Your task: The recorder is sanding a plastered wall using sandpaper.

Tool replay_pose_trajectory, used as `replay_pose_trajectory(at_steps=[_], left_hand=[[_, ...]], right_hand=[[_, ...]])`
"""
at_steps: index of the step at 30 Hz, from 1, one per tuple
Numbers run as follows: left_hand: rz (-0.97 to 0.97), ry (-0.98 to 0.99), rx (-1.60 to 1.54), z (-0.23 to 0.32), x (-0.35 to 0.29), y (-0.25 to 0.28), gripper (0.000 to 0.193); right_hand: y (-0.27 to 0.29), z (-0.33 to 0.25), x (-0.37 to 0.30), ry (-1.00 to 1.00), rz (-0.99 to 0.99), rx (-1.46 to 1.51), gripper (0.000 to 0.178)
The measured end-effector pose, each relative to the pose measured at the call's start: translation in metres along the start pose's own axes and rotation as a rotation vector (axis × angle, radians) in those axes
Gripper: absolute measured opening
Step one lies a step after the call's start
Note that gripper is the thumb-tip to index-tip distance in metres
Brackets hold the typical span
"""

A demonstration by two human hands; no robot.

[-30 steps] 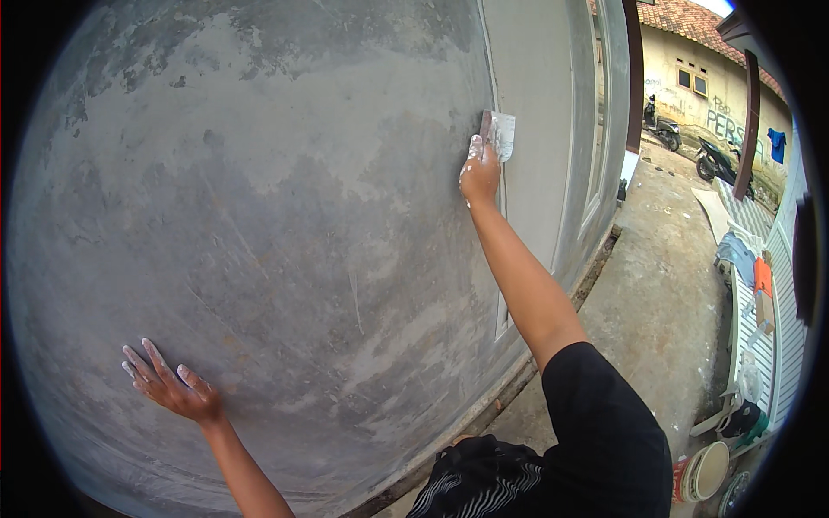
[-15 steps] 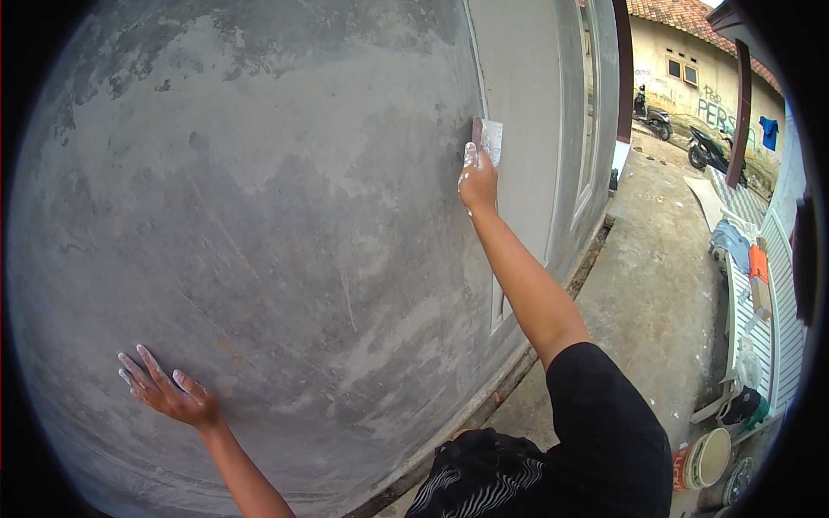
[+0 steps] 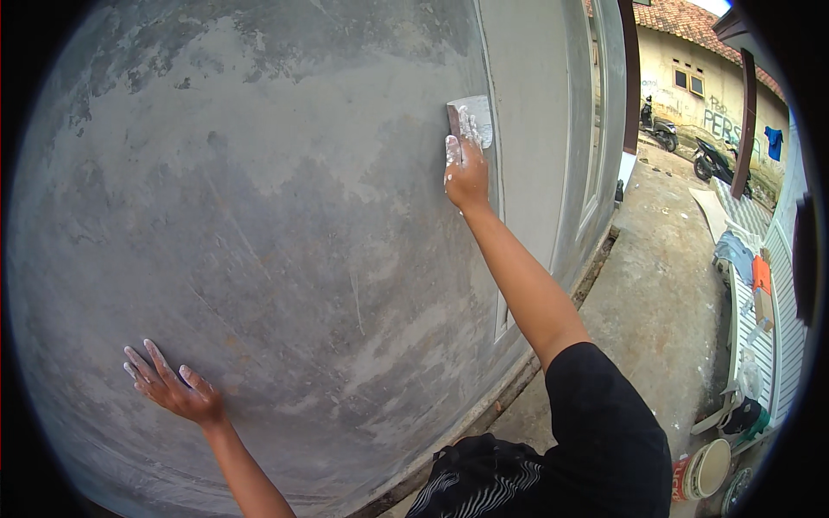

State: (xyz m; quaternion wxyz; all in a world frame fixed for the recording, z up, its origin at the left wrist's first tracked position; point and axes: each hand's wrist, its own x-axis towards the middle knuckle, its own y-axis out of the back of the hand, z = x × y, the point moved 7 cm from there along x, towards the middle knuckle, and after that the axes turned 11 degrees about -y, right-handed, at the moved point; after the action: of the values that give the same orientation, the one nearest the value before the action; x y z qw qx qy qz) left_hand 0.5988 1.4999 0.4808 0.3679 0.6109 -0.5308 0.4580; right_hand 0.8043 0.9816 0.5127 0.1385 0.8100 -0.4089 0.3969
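Note:
My right hand [image 3: 467,173] grips a putty knife [image 3: 474,116] with a broad, pale blade. White putty is smeared on my fingers and over part of the blade. The tool lies against the grey plastered wall [image 3: 285,198], just left of the edge of a smooth, lighter panel [image 3: 531,121]. Low on the left, my left hand [image 3: 180,387] rests on the same wall with fingers spread, whitish at the tips, and nothing in it. The wall surface is patchy, with darker blotches toward the top and a few thin scratches.
Right of the wall runs a concrete path [image 3: 643,285]. A white slatted bench [image 3: 781,337] holds cloth, an orange item and a plastic bag. A bucket [image 3: 710,470] stands near its closer end. Farther off are parked motorbikes [image 3: 712,161] and a brown post [image 3: 743,121].
My right hand and the putty knife have moved left and slightly up, off the light panel's edge onto the grey wall. My left hand stays spread on the wall.

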Motion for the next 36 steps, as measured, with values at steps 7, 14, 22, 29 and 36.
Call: replay_pose_trajectory(at_steps=[7,14,22,29,36], left_hand=[[-0.001,-0.003,0.006,-0.001,-0.001,-0.002,0.054],[0.004,-0.011,0.012,0.000,-0.001,-0.002,0.052],[0.010,-0.007,0.012,0.000,0.000,0.000,0.051],[0.012,-0.004,-0.003,-0.001,-0.001,-0.001,0.051],[0.002,-0.010,0.004,0.000,0.001,-0.001,0.052]], right_hand=[[-0.001,-0.002,0.001,0.109,0.068,-0.032,0.031],[-0.001,-0.008,-0.007,0.137,0.112,-0.030,0.028],[-0.003,0.001,-0.023,0.128,0.079,-0.063,0.025],[-0.001,0.004,-0.042,0.145,-0.024,-0.101,0.031],[-0.007,0.015,-0.048,-0.015,-0.147,-0.132,0.041]])
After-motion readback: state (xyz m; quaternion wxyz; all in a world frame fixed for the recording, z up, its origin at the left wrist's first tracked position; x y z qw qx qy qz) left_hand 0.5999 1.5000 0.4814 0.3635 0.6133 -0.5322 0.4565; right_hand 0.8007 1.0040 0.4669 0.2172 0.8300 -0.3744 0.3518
